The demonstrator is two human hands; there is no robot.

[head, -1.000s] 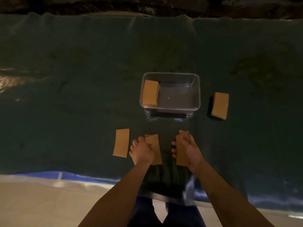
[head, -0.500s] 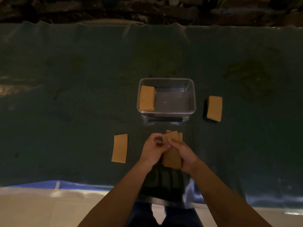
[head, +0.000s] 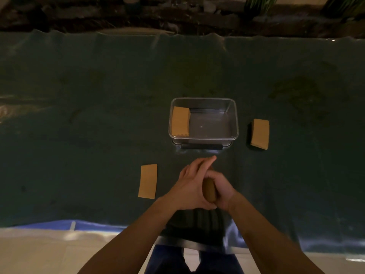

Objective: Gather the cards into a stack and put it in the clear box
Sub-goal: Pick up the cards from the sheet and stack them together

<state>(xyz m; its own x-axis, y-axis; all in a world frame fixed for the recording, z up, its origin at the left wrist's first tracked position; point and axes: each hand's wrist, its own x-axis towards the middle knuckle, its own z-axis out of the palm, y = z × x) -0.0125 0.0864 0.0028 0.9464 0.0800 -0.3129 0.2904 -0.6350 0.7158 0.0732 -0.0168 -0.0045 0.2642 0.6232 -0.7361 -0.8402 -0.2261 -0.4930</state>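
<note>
My left hand and my right hand are pressed together just in front of the clear box, both closed around a small stack of tan cards; only a strip of the stack shows between the palms. One tan card lies flat on the dark green cloth to the left of my hands. Inside the clear box a stack of tan cards rests against the left wall. Another tan stack sits on the cloth right of the box.
The dark green cloth covers the table; its near edge drops off at a blue strip above a pale floor. Dark rocks and plants line the far edge. A black handle lies at the box's front.
My hands each held a card lying apart on the cloth; they have come together, lifted the cards and squeezed them into one stack between the palms. The view also shifted slightly.
</note>
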